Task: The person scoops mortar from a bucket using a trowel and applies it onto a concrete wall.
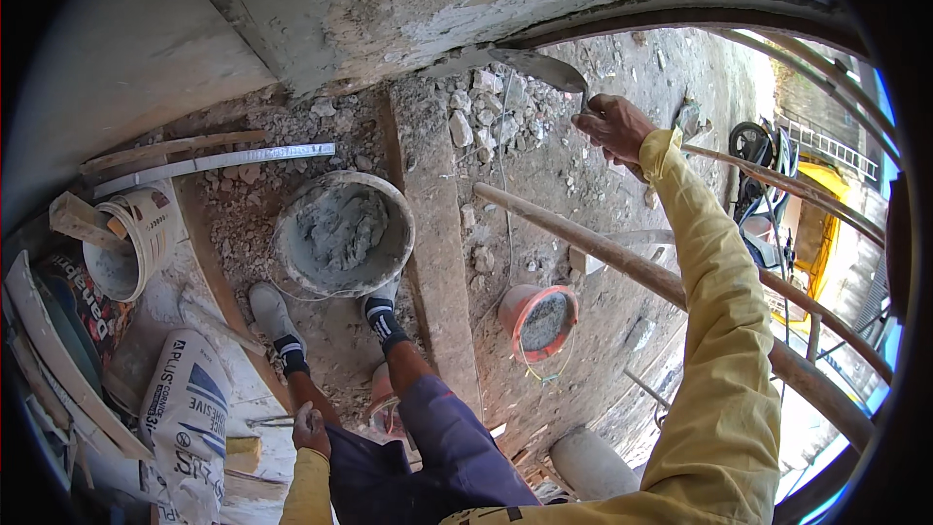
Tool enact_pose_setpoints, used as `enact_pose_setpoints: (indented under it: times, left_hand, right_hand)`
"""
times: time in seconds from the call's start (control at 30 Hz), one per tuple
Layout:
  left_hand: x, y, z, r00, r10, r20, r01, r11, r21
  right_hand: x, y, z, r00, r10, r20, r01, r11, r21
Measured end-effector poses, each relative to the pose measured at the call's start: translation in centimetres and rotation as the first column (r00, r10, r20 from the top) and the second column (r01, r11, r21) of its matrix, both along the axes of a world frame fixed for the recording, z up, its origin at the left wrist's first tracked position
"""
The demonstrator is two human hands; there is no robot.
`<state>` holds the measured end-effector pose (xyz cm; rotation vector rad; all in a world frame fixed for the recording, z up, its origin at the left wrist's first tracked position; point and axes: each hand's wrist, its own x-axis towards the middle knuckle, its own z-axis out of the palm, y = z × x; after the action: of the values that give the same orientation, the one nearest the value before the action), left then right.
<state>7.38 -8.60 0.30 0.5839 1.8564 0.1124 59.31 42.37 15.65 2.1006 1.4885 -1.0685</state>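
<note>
My right hand [614, 131] grips a trowel [539, 68], its blade raised against the underside edge of a rough plastered surface [428, 0]. Low by my left leg, my left hand [311, 428] is closed on a thin metal tool [267, 422], mostly too small to make out. A large bucket of wet grey mortar [340, 230] stands at my feet, between the two hands in the picture and below the trowel. My yellow sleeves cover both forearms.
Scaffold poles [583, 243] cross the right. A red bucket [539, 326], rubble [476, 107] and a raised concrete strip [432, 233] lie below. At left are a white bucket [136, 243], planks [214, 165] and a sack [185, 408]. A motorbike [753, 194] and ladder [831, 146] stand beyond.
</note>
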Motion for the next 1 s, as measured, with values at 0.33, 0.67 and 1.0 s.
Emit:
enact_pose_setpoints:
  times: [0.33, 0.67, 1.0]
  left_hand:
    - [0.1, 1.0, 0.1, 0.988, -0.148, -0.045, 0.145, 0.987, -0.07]
    - [1.0, 0.6, -0.4, 0.991, -0.132, -0.024, 0.131, 0.991, -0.03]
    - [-0.2, 1.3, 1.0, 0.994, -0.106, -0.026, 0.105, 0.994, -0.039]
  right_hand:
    - [0.2, -4.0, -6.4, 0.88, 0.408, 0.244, -0.415, 0.909, -0.022]
    - [1.6, 1.7, -10.5, 0.745, 0.604, 0.284, -0.634, 0.773, 0.017]
    - [-1.5, -0.1, 2.0, 0.999, 0.032, 0.032, -0.034, 0.997, 0.066]
